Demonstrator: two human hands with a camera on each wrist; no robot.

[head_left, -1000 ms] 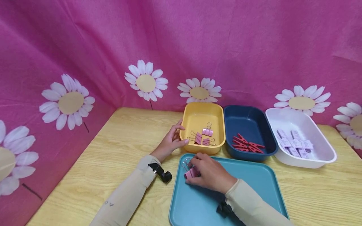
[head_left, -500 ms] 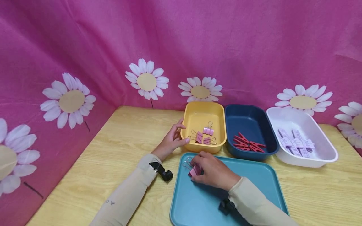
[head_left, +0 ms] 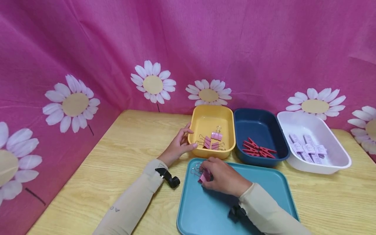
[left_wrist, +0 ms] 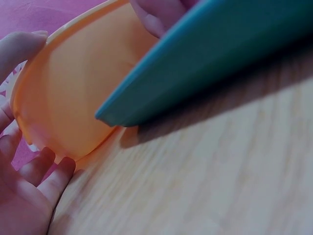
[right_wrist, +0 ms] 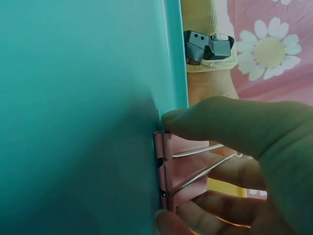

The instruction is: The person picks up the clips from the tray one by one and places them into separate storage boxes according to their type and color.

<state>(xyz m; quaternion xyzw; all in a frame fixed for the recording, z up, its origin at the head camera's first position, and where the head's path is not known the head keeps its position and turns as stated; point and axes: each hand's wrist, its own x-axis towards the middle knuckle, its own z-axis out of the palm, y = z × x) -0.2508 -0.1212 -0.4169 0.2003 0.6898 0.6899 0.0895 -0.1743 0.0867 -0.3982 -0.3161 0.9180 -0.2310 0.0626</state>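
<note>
My right hand point(head_left: 224, 176) pinches a pink binder clip point(head_left: 203, 178) with wire handles over the upper left of the teal tray point(head_left: 241, 212). In the right wrist view, the thumb is at one end of the binder clip point(right_wrist: 183, 171) and fingers are at the other; its spine lies against the tray. My left hand point(head_left: 177, 147) holds the near left corner of the yellow bin point(head_left: 212, 153). The left wrist view has its thumb on the rim and fingers spread around the outer wall. Several pink binder clips point(head_left: 207, 142) lie inside that bin.
Right of the yellow bin stands a navy bin point(head_left: 261, 161) with red clothespins point(head_left: 258, 150). Beside it, a white bin point(head_left: 318, 168) contains pale lilac clips point(head_left: 308, 150) with ruler-like markings. A pink flowered cloth point(head_left: 249, 49) hangs behind the wooden table point(head_left: 123, 156).
My right hand has shifted slightly to the right along the tray with the binder clip. The left hand keeps its hold on the yellow bin.
</note>
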